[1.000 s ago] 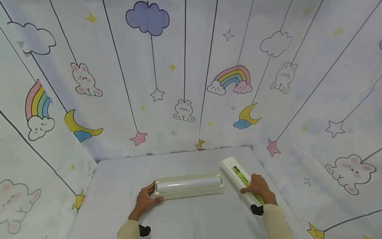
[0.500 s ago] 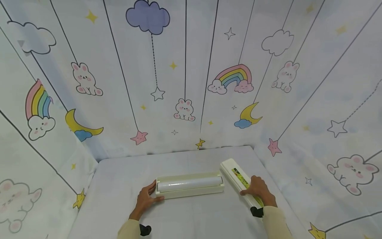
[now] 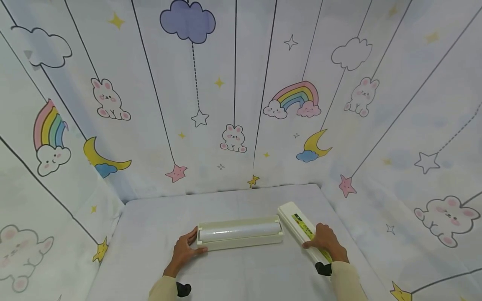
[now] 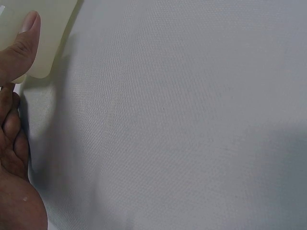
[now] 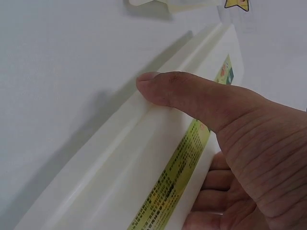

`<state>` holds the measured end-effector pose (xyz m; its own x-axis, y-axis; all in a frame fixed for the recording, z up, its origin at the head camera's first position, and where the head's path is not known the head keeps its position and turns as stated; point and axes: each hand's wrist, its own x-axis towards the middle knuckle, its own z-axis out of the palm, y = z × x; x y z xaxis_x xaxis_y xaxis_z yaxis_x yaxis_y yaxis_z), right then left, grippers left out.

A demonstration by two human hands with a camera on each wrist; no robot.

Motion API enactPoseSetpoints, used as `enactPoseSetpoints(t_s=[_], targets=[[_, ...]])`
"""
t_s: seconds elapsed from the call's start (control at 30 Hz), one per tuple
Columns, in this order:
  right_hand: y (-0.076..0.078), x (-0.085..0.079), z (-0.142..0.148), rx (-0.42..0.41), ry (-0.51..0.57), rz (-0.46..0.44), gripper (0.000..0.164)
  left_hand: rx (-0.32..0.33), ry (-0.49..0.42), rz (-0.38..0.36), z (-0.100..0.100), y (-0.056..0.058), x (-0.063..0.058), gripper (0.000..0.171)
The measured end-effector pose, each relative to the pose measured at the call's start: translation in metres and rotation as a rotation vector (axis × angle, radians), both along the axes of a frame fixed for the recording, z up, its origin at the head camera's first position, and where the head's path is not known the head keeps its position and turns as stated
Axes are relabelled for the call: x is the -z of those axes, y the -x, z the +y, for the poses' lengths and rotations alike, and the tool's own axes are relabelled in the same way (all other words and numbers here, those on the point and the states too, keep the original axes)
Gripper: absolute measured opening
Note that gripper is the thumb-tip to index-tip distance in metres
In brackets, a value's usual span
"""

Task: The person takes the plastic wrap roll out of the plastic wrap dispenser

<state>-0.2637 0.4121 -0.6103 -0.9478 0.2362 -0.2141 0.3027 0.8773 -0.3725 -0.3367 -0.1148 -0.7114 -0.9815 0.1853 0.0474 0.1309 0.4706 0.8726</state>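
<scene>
A pale cream cling film dispenser lies lengthwise on the table, with a shiny roll of film showing in its uncovered top. My left hand holds the dispenser's left end, thumb on the front wall and fingers round the end. In the left wrist view, that thumb presses on a corner of the dispenser. My right hand grips the long cream lid, thumb on the near-left edge and fingers on the opposite side. A green-yellow printed label runs along the lid, which slants beside the dispenser's right end.
A white cloth covers the table. Behind it and at both sides hang white curtains printed with rabbits, stars and clouds. The lid's far end is close to the dispenser's right end.
The lid's far end has shifted slightly toward me, with my right hand still gripping it. My left hand and the dispenser stay in place. The head view has drifted a little.
</scene>
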Motion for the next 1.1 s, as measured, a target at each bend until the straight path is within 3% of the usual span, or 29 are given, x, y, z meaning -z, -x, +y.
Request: enactPoseSetpoints(t_s=[1.1], targets=[[0.002, 0.025, -0.003, 0.000, -0.009, -0.032, 0.074, 0.005, -0.001, -0.003, -0.001, 0.002, 0.000, 0.104]])
